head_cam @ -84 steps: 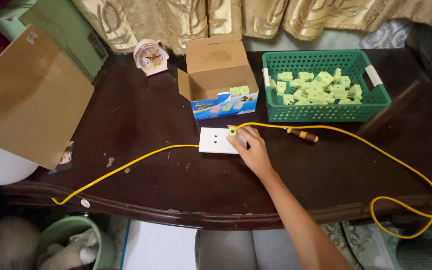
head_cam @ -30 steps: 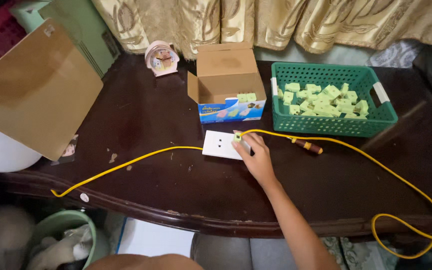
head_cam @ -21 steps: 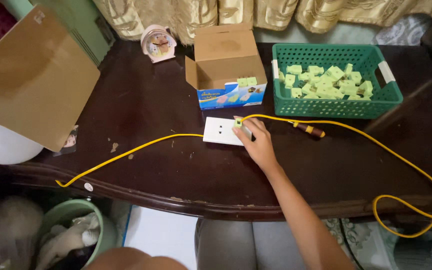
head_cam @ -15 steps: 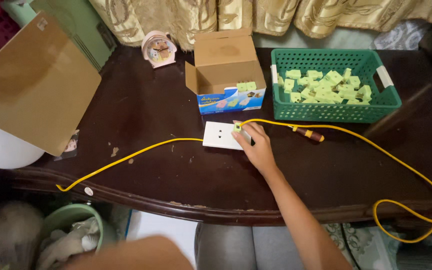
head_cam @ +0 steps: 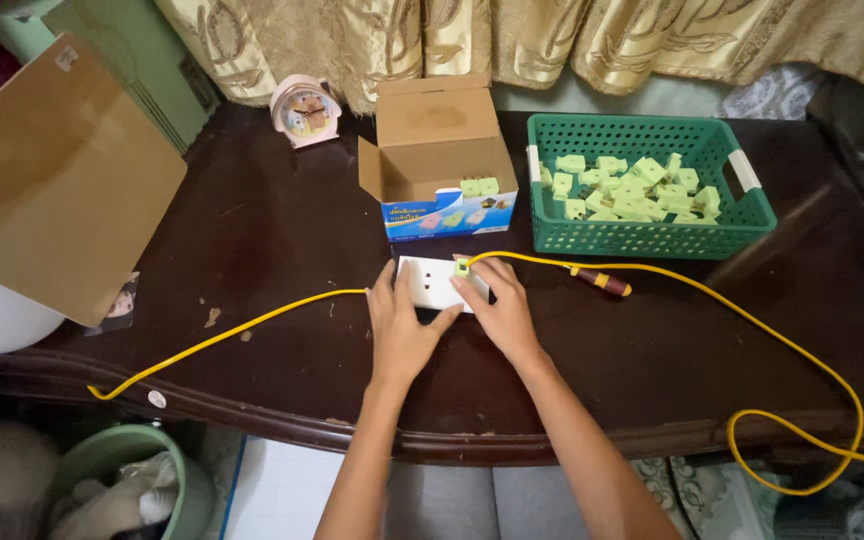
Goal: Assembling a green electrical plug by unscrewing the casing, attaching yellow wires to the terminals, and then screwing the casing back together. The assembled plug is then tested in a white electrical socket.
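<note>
head view: your left hand (head_cam: pixel 402 330) lay flat, fingers spread on the white socket plate (head_cam: pixel 437 283); your right hand (head_cam: pixel 497 310) pinched a green plug (head_cam: pixel 462 267) at its fingertips.

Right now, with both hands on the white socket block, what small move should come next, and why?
Probably press the small green plug fully down into the white socket block. The right hand has its fingers at the plug on the block's upper right corner, the left hand lies flat on the block, steadying it, and the yellow cable runs off slack to the right.
</note>
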